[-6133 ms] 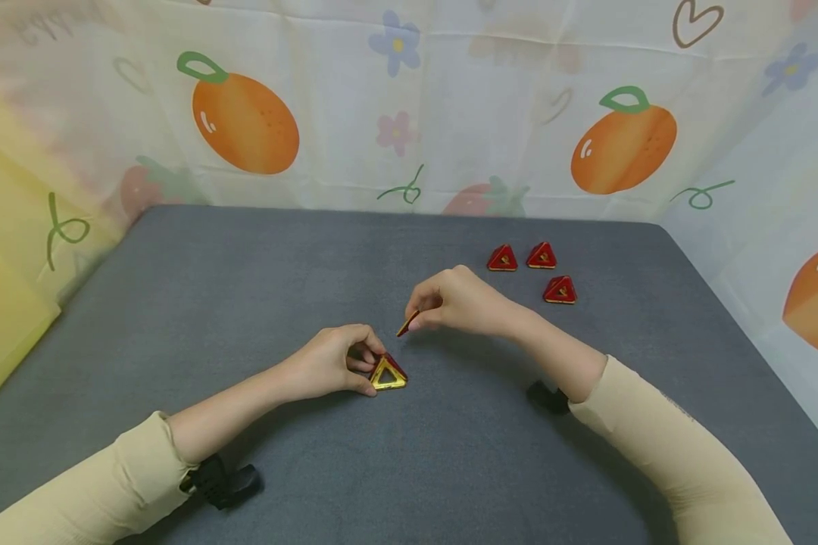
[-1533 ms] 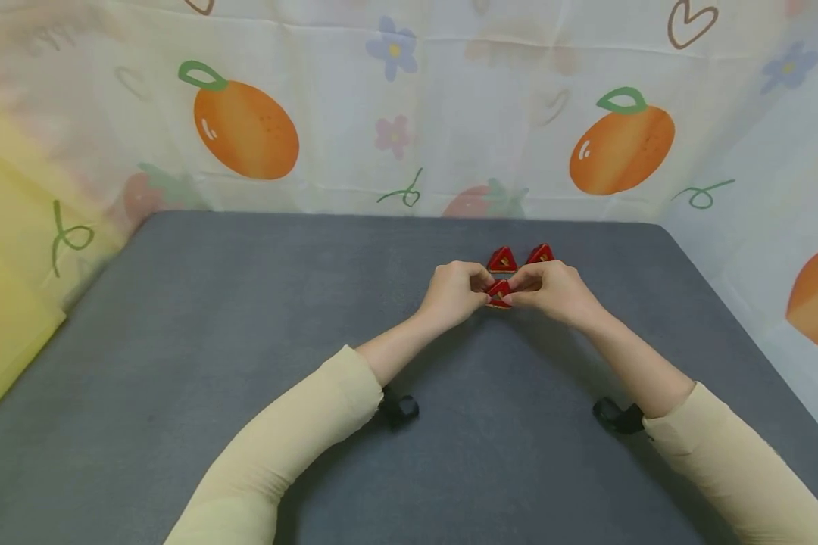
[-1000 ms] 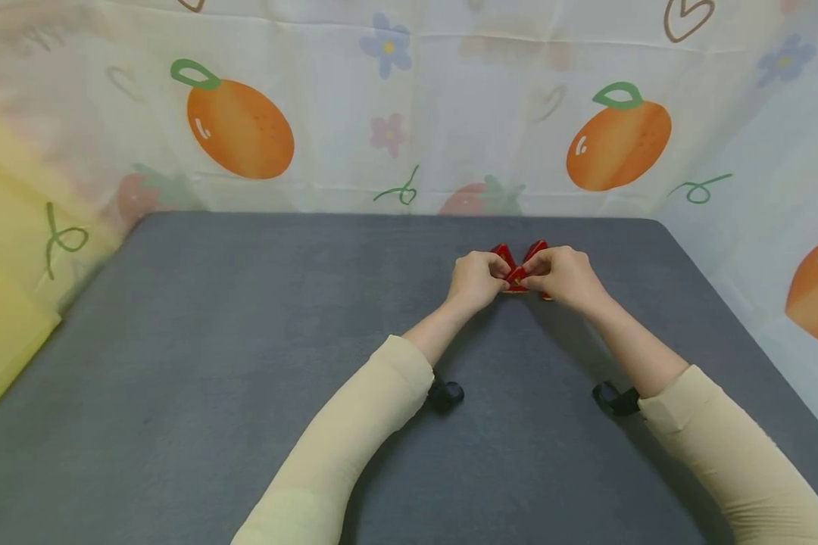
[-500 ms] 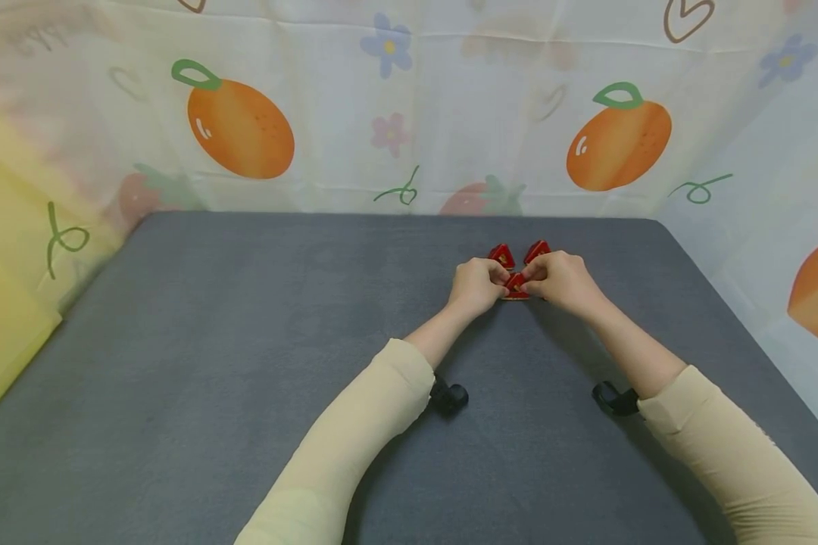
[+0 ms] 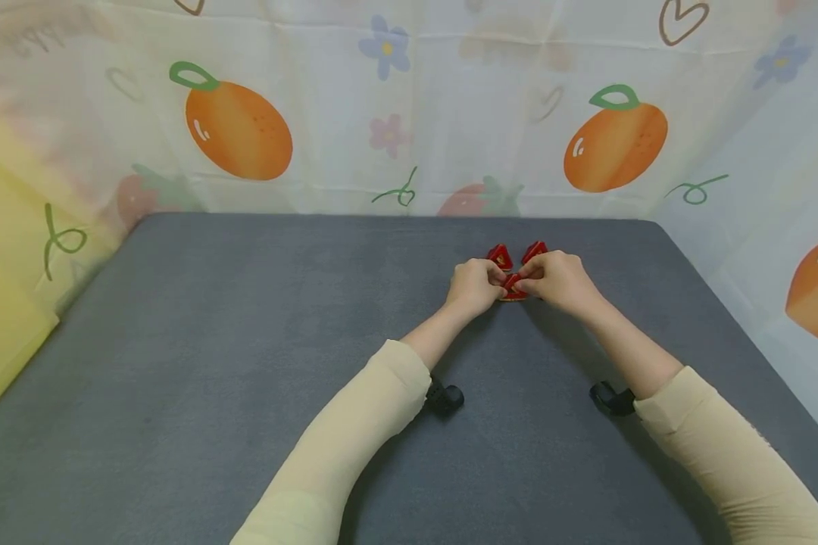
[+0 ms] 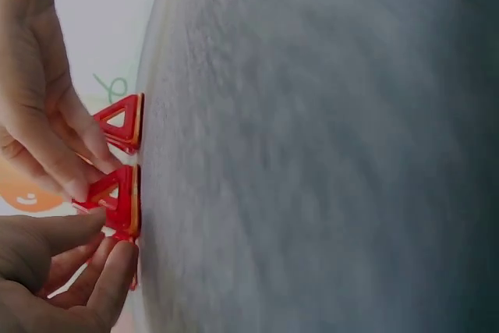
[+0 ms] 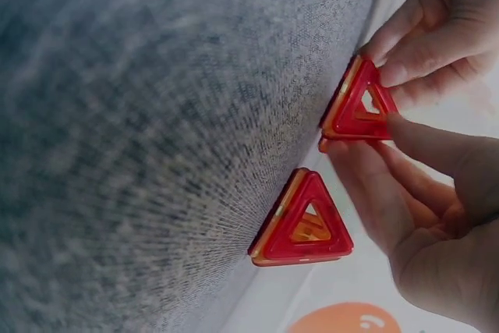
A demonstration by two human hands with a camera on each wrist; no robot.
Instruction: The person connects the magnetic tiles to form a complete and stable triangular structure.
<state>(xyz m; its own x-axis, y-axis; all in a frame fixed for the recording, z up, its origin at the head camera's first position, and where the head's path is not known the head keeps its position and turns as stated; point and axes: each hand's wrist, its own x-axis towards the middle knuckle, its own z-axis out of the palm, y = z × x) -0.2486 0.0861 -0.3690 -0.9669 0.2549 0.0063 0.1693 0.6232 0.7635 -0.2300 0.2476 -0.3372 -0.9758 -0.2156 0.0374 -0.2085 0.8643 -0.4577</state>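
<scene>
Red triangular magnetic tiles with yellow edges form small pyramids at the back right of the table. The front pyramid [image 5: 513, 288] stands between my two hands, which pinch it from opposite sides. My left hand [image 5: 473, 287] grips its left side with thumb and fingers. On the right side, my right hand [image 5: 560, 281] holds it the same way, with the thumb on the pyramid's face in the right wrist view. A back-left pyramid [image 5: 499, 257] and a back-right pyramid [image 5: 535, 250] sit just behind. One more pyramid [image 7: 306, 224] shows in the right wrist view; in the head view my right hand hides it.
The grey table [image 5: 259, 341] spreads out in front of the pyramids and to the left. A patterned cloth [image 5: 341, 113] hangs behind its back edge. Black wrist straps [image 5: 444, 397] hang below both sleeves.
Some seconds ago my hands held separate tiles near the table's middle. They now hold a pyramid at the back right, beside the others. Over the last half second it has barely shifted.
</scene>
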